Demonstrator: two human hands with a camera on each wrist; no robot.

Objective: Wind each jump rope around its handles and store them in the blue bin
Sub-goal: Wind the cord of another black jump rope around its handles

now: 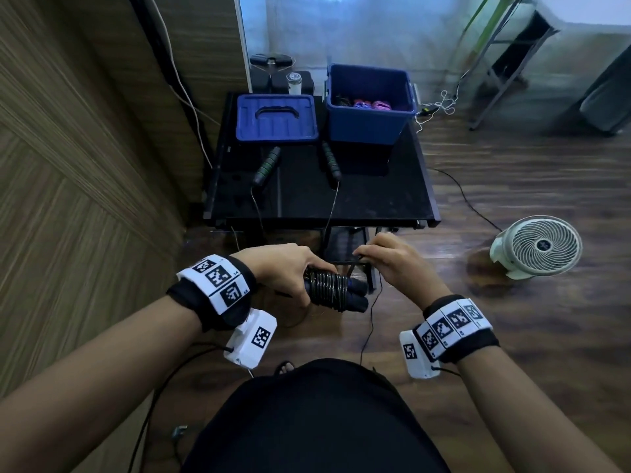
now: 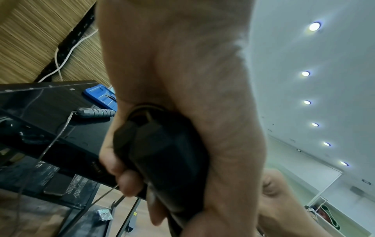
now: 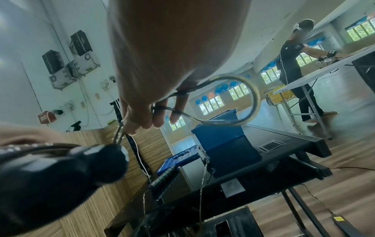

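Black handles (image 1: 336,291), paired and already wrapped in coils, sit clenched in the left hand (image 1: 285,268) so the winding holds. Just beside them, the right hand's (image 1: 397,261) fingers (image 3: 142,118) pinch a loop of rope (image 3: 243,102), likely for tucking. Beyond the fingers, the blue bin (image 1: 370,122) waits on the worktop (image 1: 392,199).

On the table (image 1: 375,186), the bin (image 1: 368,104) stands at one o'clock with its lid (image 1: 276,119) just left of it at eleven. Two rope handles (image 1: 266,165) lie in front of them toward six, cords trailing over the near edge. Nearer still, off the table, the left hand (image 1: 283,271) sits at seven, the right hand (image 1: 399,264) at five, the wound handles (image 1: 336,291) between them; a fan (image 1: 536,247) stands on the floor at three.
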